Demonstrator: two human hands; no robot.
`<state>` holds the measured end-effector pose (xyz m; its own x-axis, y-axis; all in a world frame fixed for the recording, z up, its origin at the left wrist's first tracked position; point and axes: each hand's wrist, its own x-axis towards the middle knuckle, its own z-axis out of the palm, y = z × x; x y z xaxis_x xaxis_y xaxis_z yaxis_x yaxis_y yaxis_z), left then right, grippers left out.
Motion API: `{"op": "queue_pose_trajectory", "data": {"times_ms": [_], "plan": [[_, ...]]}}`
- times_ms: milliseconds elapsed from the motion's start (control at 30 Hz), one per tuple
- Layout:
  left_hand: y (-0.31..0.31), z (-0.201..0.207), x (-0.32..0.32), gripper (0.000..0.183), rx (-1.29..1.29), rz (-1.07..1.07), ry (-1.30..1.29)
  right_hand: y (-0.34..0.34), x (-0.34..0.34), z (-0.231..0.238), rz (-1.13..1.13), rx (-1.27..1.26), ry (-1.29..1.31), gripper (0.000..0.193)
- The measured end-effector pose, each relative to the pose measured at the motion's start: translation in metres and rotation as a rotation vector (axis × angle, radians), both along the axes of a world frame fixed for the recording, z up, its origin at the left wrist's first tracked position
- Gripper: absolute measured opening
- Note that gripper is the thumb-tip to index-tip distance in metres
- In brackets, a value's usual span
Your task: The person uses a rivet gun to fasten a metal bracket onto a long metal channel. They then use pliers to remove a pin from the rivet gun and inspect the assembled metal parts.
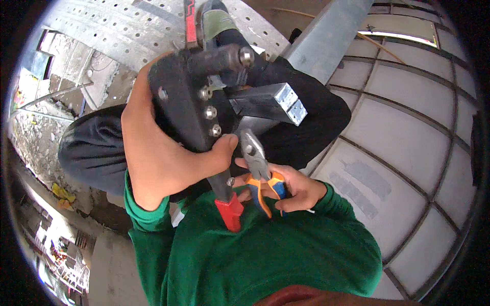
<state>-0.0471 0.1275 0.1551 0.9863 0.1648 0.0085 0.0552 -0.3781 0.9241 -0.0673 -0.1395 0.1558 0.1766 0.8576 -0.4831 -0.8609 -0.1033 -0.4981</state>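
Observation:
My left hand (168, 163) is closed round the black body of a hand riveter (178, 97), its thumb pressed along the lower edge. Several small metal nosepieces sit in a row on the tool's side, and one tips its stubby barrel. Two red grips show, one at the top and one below near my green shirt. Just right of the lower grip, my right hand (296, 186) holds pliers (260, 171) with orange and blue handles, partly hidden behind them. The pliers' jaws point up beside my left thumb. Whether they grip anything I cannot tell.
A dark rectangular metal tube (270, 102) lies across my black-trousered legs (311, 122). Beyond my shoe (217, 23) stretches a perforated metal plank (112, 30). A wide grey metal beam (329, 41) runs at upper right, beside pale panels in a metal grid (408, 117). Rubble lies left.

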Motion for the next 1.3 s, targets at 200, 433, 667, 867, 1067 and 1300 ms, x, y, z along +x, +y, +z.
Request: {"op": "queue_pose_trajectory", "data": {"times_ms": [200,433,667,867,1067,1300], "plan": [[0.008,0.011,0.005,0.099,-0.417,0.017,0.145,-0.012,-0.030,-0.013,-0.022,-0.013,0.123,0.097],[0.014,0.013,0.004,0.092,0.085,-0.001,-0.114,-0.049,0.000,-0.002,0.088,-0.120,-0.232,0.068],[-0.004,0.037,0.012,0.085,0.262,-0.036,-0.193,-0.054,0.055,0.041,0.001,-0.018,-0.741,0.071],[-0.006,0.043,0.013,0.084,0.331,-0.054,-0.245,-0.045,0.069,0.062,0.116,-0.086,-0.880,0.086],[-0.003,0.042,0.013,0.082,0.386,-0.113,-0.299,-0.051,0.074,0.059,0.149,-0.047,-0.913,0.088],[-0.004,0.040,0.011,0.082,0.418,-0.119,-0.258,-0.050,0.066,0.050,0.098,-0.083,-0.904,0.086]]}}
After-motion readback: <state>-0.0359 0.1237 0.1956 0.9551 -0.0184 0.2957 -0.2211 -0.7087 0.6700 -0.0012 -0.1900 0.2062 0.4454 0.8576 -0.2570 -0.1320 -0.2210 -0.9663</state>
